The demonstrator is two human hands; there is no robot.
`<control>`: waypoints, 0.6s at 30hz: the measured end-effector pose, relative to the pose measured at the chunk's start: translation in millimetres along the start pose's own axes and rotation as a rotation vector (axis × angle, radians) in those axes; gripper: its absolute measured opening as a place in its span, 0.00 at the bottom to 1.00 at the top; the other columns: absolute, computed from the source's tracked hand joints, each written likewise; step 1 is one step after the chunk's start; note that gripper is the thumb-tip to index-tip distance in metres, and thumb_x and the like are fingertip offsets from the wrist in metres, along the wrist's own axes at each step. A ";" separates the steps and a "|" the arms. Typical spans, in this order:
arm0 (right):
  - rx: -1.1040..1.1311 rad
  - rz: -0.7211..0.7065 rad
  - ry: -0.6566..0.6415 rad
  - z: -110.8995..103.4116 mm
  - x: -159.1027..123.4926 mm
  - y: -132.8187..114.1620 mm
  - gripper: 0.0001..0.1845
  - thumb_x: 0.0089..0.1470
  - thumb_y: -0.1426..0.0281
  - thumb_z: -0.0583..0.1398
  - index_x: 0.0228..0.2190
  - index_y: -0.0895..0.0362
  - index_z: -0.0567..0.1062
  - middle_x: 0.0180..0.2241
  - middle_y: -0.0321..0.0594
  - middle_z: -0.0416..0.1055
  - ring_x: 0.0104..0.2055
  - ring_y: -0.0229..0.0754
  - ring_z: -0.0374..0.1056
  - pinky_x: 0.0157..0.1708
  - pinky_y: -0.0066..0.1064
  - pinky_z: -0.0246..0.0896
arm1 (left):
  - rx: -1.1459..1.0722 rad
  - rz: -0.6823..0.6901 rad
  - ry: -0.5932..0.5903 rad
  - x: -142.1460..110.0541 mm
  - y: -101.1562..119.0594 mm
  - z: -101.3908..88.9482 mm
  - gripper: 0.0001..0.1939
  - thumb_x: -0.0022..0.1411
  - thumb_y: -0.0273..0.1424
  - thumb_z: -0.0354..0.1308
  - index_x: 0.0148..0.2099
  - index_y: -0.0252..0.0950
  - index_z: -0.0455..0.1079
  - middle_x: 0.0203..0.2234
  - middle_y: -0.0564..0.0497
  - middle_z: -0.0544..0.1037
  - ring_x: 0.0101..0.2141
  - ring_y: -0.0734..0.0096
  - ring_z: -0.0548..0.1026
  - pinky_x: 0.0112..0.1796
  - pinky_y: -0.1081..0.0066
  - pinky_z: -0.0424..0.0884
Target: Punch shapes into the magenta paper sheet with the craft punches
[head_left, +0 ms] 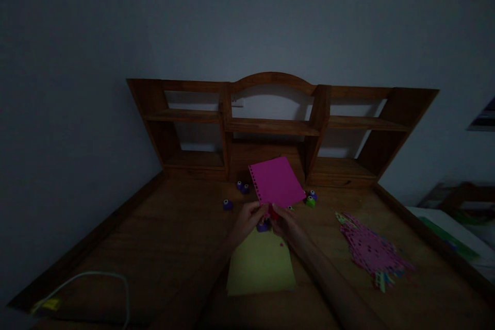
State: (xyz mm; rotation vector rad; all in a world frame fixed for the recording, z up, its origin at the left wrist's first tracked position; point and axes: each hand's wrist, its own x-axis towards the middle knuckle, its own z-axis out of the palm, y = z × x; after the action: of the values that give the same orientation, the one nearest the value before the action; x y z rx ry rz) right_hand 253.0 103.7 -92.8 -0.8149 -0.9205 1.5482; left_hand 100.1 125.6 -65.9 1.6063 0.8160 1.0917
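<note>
My left hand (247, 219) pinches the near edge of a bright pink sheet of paper (276, 181), which stands tilted up above the desk and has a row of small holes along its left edge. My right hand (288, 224) is closed around a small red punch (274, 212) at the sheet's lower edge. Directly below the hands a yellow sheet (261, 268) lies flat on the wooden desk (162, 247), with a tiny pink cut-out (281, 244) on it. A purple punch (263, 227) sits between my hands.
Several small purple and green punches (310, 200) lie scattered behind the hands. A heap of punched pink and coloured paper (371, 250) lies to the right. A wooden shelf unit (273, 126) stands at the desk's back. A pale cable (96, 281) loops at the near left.
</note>
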 end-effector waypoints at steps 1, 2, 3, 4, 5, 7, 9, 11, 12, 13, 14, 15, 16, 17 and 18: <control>-0.002 -0.001 0.010 0.6 -0.3 -0.2 0.21 0.51 0.53 0.67 0.26 0.59 0.73 0.18 0.32 0.62 0.16 0.30 0.50 0.16 0.25 0.38 | -0.001 0.000 0.003 -0.1 -0.7 0.0 0.24 0.63 0.47 0.55 0.27 0.31 0.68 0.18 0.54 0.65 0.21 0.76 0.63 0.25 0.74 0.58; -0.005 -0.004 0.023 1.4 -0.9 -0.8 0.21 0.51 0.53 0.67 0.26 0.59 0.74 0.18 0.32 0.62 0.16 0.31 0.50 0.16 0.25 0.39 | -0.003 0.002 0.005 -0.2 -1.4 0.1 0.23 0.63 0.47 0.55 0.27 0.31 0.68 0.18 0.54 0.65 0.21 0.76 0.63 0.25 0.75 0.58; -0.008 -0.011 0.038 2.4 -1.7 -1.6 0.21 0.50 0.53 0.67 0.26 0.59 0.74 0.19 0.33 0.63 0.17 0.31 0.50 0.16 0.25 0.39 | -0.005 0.005 0.007 -0.4 -2.1 0.2 0.23 0.63 0.47 0.55 0.27 0.31 0.69 0.18 0.54 0.66 0.21 0.76 0.63 0.25 0.75 0.58; -0.009 -0.022 0.053 3.6 -2.6 -2.6 0.22 0.50 0.53 0.68 0.27 0.59 0.74 0.19 0.33 0.63 0.17 0.31 0.50 0.17 0.25 0.39 | -0.007 0.007 0.007 -0.6 -2.6 0.3 0.23 0.63 0.47 0.55 0.28 0.31 0.69 0.18 0.54 0.66 0.21 0.76 0.63 0.25 0.75 0.58; -0.012 -0.032 0.062 4.9 -3.6 -3.8 0.22 0.49 0.53 0.68 0.26 0.59 0.74 0.19 0.33 0.64 0.17 0.31 0.50 0.17 0.25 0.40 | -0.009 0.007 0.004 -0.7 -3.2 0.5 0.23 0.63 0.47 0.55 0.28 0.31 0.69 0.18 0.54 0.66 0.21 0.76 0.63 0.25 0.75 0.58; -0.025 -0.049 0.070 7.2 -5.8 -5.9 0.22 0.49 0.52 0.68 0.26 0.60 0.74 0.19 0.34 0.64 0.17 0.31 0.50 0.18 0.25 0.40 | -0.016 -0.001 -0.001 -0.6 -4.1 0.6 0.23 0.63 0.47 0.54 0.28 0.31 0.69 0.19 0.54 0.66 0.22 0.75 0.63 0.25 0.74 0.59; -0.042 -0.068 0.063 8.9 -7.9 -7.5 0.22 0.50 0.53 0.67 0.25 0.60 0.74 0.18 0.34 0.63 0.18 0.31 0.50 0.18 0.26 0.39 | -0.024 -0.006 -0.002 0.0 -5.3 0.6 0.23 0.63 0.47 0.55 0.28 0.31 0.68 0.19 0.54 0.66 0.22 0.75 0.64 0.25 0.74 0.59; -0.048 -0.093 0.057 9.7 -9.4 -8.1 0.22 0.51 0.54 0.67 0.24 0.60 0.74 0.17 0.34 0.62 0.17 0.31 0.49 0.18 0.26 0.38 | -0.032 -0.008 -0.001 0.8 -6.5 0.6 0.23 0.62 0.48 0.55 0.28 0.31 0.69 0.19 0.54 0.67 0.22 0.75 0.64 0.25 0.74 0.59; -0.048 -0.103 0.057 9.8 -9.9 -8.0 0.21 0.51 0.54 0.67 0.24 0.60 0.73 0.18 0.34 0.62 0.18 0.31 0.49 0.18 0.26 0.37 | -0.037 -0.013 -0.001 1.1 -6.8 0.6 0.23 0.62 0.48 0.55 0.28 0.32 0.69 0.19 0.54 0.67 0.22 0.75 0.64 0.25 0.74 0.59; -0.049 -0.111 0.059 9.8 -10.3 -7.8 0.21 0.51 0.55 0.67 0.24 0.60 0.74 0.18 0.34 0.62 0.18 0.31 0.49 0.18 0.26 0.38 | -0.040 -0.022 -0.002 1.3 -7.0 0.6 0.24 0.62 0.49 0.55 0.28 0.32 0.69 0.19 0.54 0.67 0.22 0.75 0.64 0.25 0.74 0.60; -0.052 -0.116 0.064 9.7 -10.5 -7.3 0.21 0.50 0.55 0.68 0.24 0.60 0.74 0.18 0.35 0.63 0.18 0.31 0.49 0.18 0.26 0.39 | -0.042 -0.031 -0.003 1.3 -6.8 0.6 0.24 0.62 0.49 0.55 0.28 0.32 0.69 0.19 0.54 0.67 0.22 0.74 0.65 0.25 0.74 0.60; -0.059 -0.117 0.069 9.5 -10.7 -6.8 0.21 0.50 0.54 0.68 0.23 0.61 0.74 0.19 0.36 0.64 0.18 0.32 0.50 0.18 0.26 0.39 | -0.043 -0.038 -0.006 1.2 -6.5 0.7 0.24 0.62 0.49 0.55 0.28 0.32 0.69 0.19 0.53 0.67 0.22 0.74 0.65 0.25 0.74 0.60; -0.066 -0.118 0.073 9.3 -10.8 -6.2 0.22 0.51 0.54 0.67 0.23 0.61 0.74 0.19 0.36 0.64 0.18 0.32 0.50 0.18 0.26 0.40 | -0.044 -0.042 -0.010 1.0 -5.9 0.8 0.24 0.62 0.49 0.55 0.28 0.31 0.69 0.19 0.53 0.68 0.22 0.74 0.65 0.25 0.74 0.60; -0.072 -0.120 0.074 9.1 -10.9 -5.6 0.22 0.51 0.54 0.67 0.23 0.61 0.74 0.18 0.36 0.64 0.18 0.32 0.50 0.18 0.26 0.41 | -0.045 -0.044 -0.014 0.8 -5.3 0.8 0.24 0.62 0.49 0.55 0.28 0.31 0.69 0.19 0.53 0.68 0.22 0.74 0.65 0.25 0.74 0.60; -0.074 -0.123 0.077 9.0 -11.0 -5.1 0.22 0.52 0.54 0.66 0.23 0.61 0.74 0.18 0.36 0.64 0.18 0.32 0.49 0.18 0.26 0.41 | -0.047 -0.044 -0.019 0.5 -4.7 0.8 0.24 0.62 0.49 0.55 0.28 0.31 0.69 0.19 0.53 0.68 0.22 0.74 0.65 0.25 0.74 0.60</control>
State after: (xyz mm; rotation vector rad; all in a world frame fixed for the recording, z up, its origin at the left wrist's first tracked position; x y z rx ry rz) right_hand 249.0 92.1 -83.8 -0.8488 -0.9583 1.3747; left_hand 101.0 127.1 -70.3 1.5505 0.8040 1.0558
